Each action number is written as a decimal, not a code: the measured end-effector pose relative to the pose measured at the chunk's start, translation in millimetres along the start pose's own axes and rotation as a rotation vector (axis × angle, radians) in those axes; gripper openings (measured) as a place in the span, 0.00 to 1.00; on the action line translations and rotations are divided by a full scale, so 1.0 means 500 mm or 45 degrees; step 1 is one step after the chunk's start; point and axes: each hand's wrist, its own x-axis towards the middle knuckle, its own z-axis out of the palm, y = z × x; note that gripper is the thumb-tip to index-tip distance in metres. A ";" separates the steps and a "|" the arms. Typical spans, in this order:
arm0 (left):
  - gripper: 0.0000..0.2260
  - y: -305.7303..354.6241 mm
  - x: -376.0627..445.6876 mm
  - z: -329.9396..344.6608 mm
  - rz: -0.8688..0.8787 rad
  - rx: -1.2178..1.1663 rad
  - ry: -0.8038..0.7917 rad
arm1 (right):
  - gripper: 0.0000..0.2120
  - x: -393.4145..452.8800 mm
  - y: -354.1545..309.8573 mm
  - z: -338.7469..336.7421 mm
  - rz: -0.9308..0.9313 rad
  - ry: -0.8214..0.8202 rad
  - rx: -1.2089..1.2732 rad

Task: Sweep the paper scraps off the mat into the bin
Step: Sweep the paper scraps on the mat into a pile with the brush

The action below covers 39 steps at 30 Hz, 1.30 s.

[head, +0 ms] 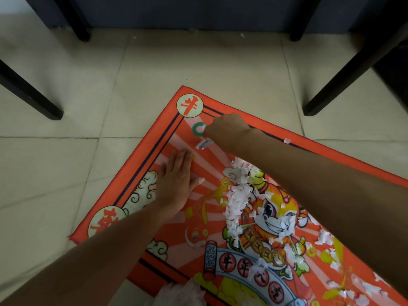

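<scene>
An orange-red mat (163,142) with a cartoon print lies skewed on the tiled floor. White paper scraps (239,195) lie in a thick band down its middle, and more scraps (331,259) are scattered to the right. My left hand (176,184) rests flat on the mat with its fingers together, left of the scraps, holding nothing. Near the mat's far corner my right hand (225,129) is closed in a fist around a small white-grey object (202,145) that sticks out below the fist and touches the mat. No bin is in view.
Black furniture legs stand at the left (31,96), back left (81,29), back right (298,29) and right (344,80). A few scraps (242,35) lie on the floor by the dark back wall. One scrap (286,141) sits on the mat's far edge. Something pale and fluffy (181,292) shows at the bottom edge.
</scene>
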 end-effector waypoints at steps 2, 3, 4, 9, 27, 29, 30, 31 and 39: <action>0.36 0.008 -0.006 0.000 -0.010 -0.003 0.000 | 0.16 -0.020 0.002 -0.004 -0.017 -0.065 -0.022; 0.34 0.012 -0.008 0.001 -0.015 -0.005 -0.007 | 0.17 -0.030 0.003 -0.002 -0.028 -0.089 -0.032; 0.33 0.017 -0.009 0.001 -0.017 -0.008 -0.015 | 0.16 -0.041 0.003 0.001 -0.033 -0.098 -0.041; 0.29 0.026 -0.030 0.005 0.004 0.002 -0.031 | 0.19 -0.110 0.004 0.028 -0.058 -0.081 -0.059; 0.27 0.052 -0.032 0.010 0.097 -0.007 -0.100 | 0.39 -0.240 0.049 0.069 0.101 0.024 0.103; 0.28 0.062 -0.026 0.013 0.132 -0.016 -0.085 | 0.40 -0.236 0.061 0.073 0.146 0.030 0.095; 0.28 0.067 -0.023 0.014 0.154 -0.018 -0.079 | 0.41 -0.233 0.067 0.075 0.160 0.038 0.081; 0.28 0.071 -0.019 0.015 0.177 -0.020 -0.077 | 0.41 -0.230 0.072 0.078 0.174 0.045 0.071; 0.27 0.101 0.028 0.019 0.256 -0.007 -0.057 | 0.39 -0.192 0.128 0.095 0.271 0.087 0.046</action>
